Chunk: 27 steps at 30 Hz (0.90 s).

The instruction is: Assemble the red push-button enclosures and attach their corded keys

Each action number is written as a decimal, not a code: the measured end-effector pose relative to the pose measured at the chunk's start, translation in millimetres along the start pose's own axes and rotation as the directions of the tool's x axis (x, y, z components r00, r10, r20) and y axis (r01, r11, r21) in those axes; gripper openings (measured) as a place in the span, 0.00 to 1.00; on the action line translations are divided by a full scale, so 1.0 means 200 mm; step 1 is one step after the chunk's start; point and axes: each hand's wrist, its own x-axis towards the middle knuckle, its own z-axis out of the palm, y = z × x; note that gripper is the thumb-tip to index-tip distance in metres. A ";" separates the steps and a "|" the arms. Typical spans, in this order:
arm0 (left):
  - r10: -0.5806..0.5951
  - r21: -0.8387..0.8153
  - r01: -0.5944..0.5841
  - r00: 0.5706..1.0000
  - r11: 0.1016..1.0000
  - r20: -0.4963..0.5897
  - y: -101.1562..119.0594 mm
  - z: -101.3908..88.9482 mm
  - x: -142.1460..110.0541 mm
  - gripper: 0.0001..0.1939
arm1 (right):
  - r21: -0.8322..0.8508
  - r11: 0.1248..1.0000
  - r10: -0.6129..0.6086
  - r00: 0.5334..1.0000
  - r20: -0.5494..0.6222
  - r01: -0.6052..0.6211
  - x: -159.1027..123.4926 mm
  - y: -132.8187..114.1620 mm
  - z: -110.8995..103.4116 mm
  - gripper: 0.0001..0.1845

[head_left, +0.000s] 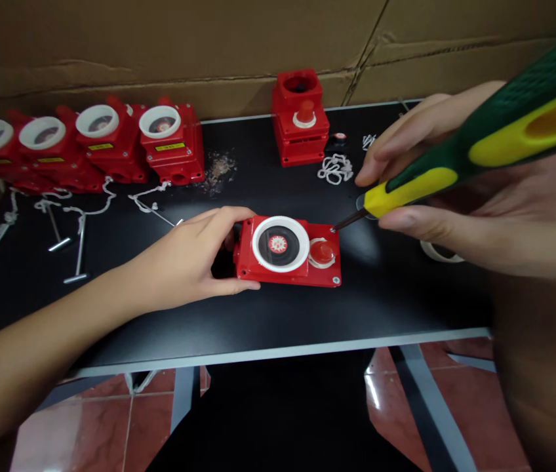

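Observation:
A red alarm box (288, 278) lies face up on the black table, with a white ring around a dark round window (280, 246) and a red dome (322, 250) beside it. My left hand (209, 252) grips its left end, thumb at the near side and fingers at the far side. My right hand (435, 170) is closed around a green and yellow screwdriver (420, 187). The screwdriver's tip meets a screw (333, 229) at the box's far right corner. Another screw (336, 280) sits in the near right corner.
Several finished-looking red boxes (174, 147) stand at the back left, with small T-shaped metal hammers (81, 252) on white cords. An opened red box (300, 121), a white cord coil (336, 169) and a white ring (440, 254) are farther right. Cardboard (238, 46) stands behind the table.

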 end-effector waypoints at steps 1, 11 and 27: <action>-0.002 -0.004 0.002 1.000 1.000 0.002 0.00 0.00 0.00 0.43 | 0.001 1.000 -0.010 1.000 0.009 0.010 0.01 -0.01 -0.01 0.26; -0.024 -0.009 0.024 1.000 1.000 0.011 0.00 0.00 0.00 0.44 | -0.058 0.998 -0.003 1.000 -0.017 0.002 0.01 -0.01 -0.02 0.17; -0.037 0.018 0.037 0.999 0.999 0.015 0.00 -0.01 0.00 0.44 | -0.275 0.958 -0.144 0.967 -0.209 0.083 0.03 0.00 0.09 0.26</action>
